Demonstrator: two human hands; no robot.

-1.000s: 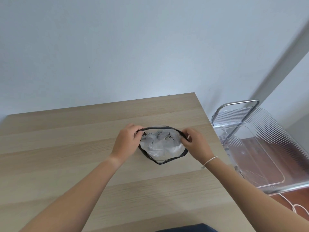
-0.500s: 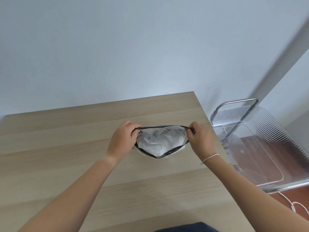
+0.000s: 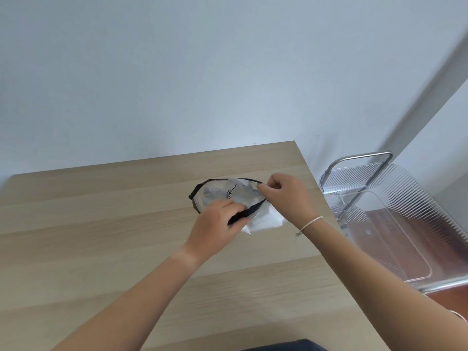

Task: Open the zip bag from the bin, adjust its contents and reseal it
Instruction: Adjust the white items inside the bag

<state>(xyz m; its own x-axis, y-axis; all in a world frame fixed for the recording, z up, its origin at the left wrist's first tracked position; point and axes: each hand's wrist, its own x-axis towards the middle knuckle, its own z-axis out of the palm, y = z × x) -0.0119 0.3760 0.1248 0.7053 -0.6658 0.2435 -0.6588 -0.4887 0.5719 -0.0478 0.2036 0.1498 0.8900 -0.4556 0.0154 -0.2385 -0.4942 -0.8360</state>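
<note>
The zip bag (image 3: 228, 196) sits on the wooden counter (image 3: 101, 224), toward its far right corner, mouth gaping wide with the dark zip rim curving round it. The right hand (image 3: 283, 196) has its grip pinched shut on the far right end of that rim, pulling it up and taut, and that looks like what keeps the mouth open. The left hand (image 3: 217, 224) has its fingers curled closed over the near edge of the rim, right at the white contents (image 3: 263, 220) spilling out toward the near right. My read is we're mid-adjustment, resealing not yet begun. Off to the right, beside the counter, stands the clear ribbed bin (image 3: 395, 214), well apart from the hands. Nothing on the counter crowds the bag; only that loose white material lies across the zip line.
</note>
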